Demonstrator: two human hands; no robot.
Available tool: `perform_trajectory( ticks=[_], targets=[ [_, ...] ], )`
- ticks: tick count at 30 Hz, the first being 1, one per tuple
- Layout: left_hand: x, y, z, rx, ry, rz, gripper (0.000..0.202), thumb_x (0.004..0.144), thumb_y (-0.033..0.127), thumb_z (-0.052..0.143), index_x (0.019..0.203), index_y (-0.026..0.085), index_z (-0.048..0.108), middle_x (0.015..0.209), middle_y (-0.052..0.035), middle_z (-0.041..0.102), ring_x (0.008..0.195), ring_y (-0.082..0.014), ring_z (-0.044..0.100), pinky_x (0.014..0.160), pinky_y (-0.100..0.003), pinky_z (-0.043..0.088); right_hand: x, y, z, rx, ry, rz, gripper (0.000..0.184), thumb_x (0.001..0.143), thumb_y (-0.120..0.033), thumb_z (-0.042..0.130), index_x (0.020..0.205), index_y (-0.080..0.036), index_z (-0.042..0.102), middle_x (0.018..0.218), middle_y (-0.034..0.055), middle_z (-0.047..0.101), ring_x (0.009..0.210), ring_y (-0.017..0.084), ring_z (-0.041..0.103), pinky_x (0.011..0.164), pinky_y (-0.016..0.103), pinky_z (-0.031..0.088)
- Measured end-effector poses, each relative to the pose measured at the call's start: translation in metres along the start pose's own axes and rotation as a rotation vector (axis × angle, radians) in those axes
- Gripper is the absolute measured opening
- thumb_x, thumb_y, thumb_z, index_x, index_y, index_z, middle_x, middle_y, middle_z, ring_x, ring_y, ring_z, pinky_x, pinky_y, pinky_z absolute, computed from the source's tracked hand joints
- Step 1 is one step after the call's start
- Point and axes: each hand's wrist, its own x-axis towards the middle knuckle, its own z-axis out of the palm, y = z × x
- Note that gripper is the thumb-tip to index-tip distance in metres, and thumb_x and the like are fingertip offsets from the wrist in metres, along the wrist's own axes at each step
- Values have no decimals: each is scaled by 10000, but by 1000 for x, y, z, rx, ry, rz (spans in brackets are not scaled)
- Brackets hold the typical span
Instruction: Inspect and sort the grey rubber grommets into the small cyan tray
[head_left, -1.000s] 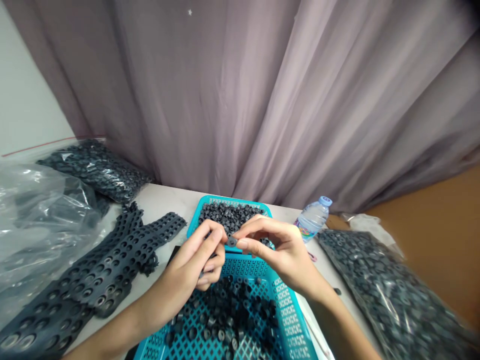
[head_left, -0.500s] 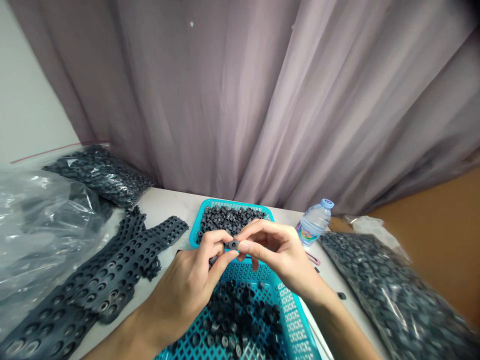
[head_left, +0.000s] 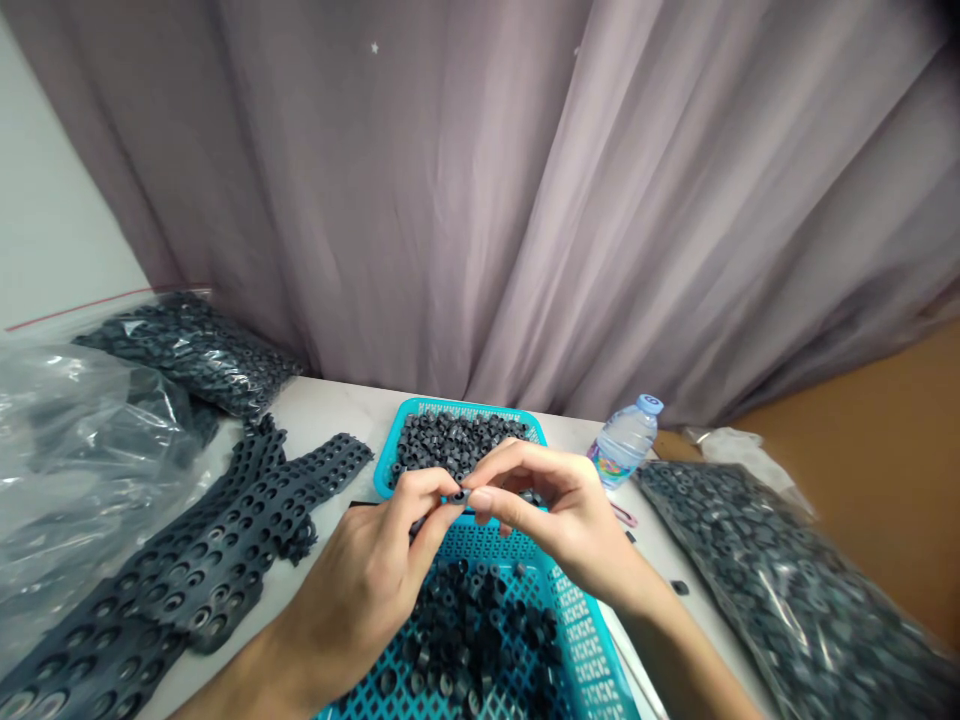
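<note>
One small black ring [head_left: 460,496], pinched from both sides

Left hand [head_left: 364,565] and right hand [head_left: 566,505] each pinch it between thumb and finger, raised near where far basket [head_left: 384,462] and near basket [head_left: 583,625] meet; since a second ago, the left has turned, covering more of the ring.

Soft, moderate light; white glare on the clear plastic bag [head_left: 75,440]; shadowed folds in the curtain [head_left: 390,220]; wide-angle stretching and blur toward the edges; upper-right corner dark.

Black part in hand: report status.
Left hand and right hand pinching black part. Near teal basket below. Bottle off right, not in the way.
</note>
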Motion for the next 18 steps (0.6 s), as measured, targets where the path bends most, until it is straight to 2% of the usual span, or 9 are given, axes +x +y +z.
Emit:
perform_trajectory(
  ticks=[5, 9, 13, 16, 18],
  targets=[
    [-2, 2, 0, -3, 4, 1, 94, 1097, 245, 497, 1179, 274, 533, 950, 13, 796, 781, -164, 766, 730, -283, 531, -1, -5, -9, -120, -33, -25, 89, 976, -302, 775, 1010, -221, 791, 966, 12, 768, 858, 157, 688, 696, 255, 521],
    [-4, 1, 1, 37, 9, 19, 91, 1098, 252, 495, 1181, 270, 529, 971, -1, 793, 804, -171, 775, 734, -283, 537, 0, -12, -27, -339, -13, -64, 119, 1014, -336, 725, 1013, -228, 774, 1007, 10, 771, 938, 175, 696, 830, 284, 520],
    [-4, 4, 1, -1, -10, -12, 92, 1091, 281, 499, 1169, 258, 541, 929, -9, 789, 711, -169, 740, 685, -287, 519, 1, -10, -42, -579, 25, -63, 202, 1052, -395, 654, 1005, -223, 748, 1029, 27, 770, 956, 202, 702, 846, 304, 514],
    [-3, 10, 2, -81, 4, -89, 95, 1075, 324, 519, 1115, 256, 571, 810, 11, 756, 631, -168, 681, 643, -292, 477, -1, 0, -54, -801, 0, 19, 247, 1083, -446, 580, 1098, -244, 723, 1114, 33, 768, 998, 228, 717, 845, 328, 518],
    [-2, 15, 4, -135, 36, -149, 105, 1059, 348, 540, 1077, 259, 592, 720, 35, 703, 581, -162, 617, 622, -293, 438, -6, 14, -66, -1028, -95, 213, 260, 1094, -440, 558, 1253, -271, 673, 1247, 45, 740, 1095, 253, 713, 890, 356, 524]
  ],
)
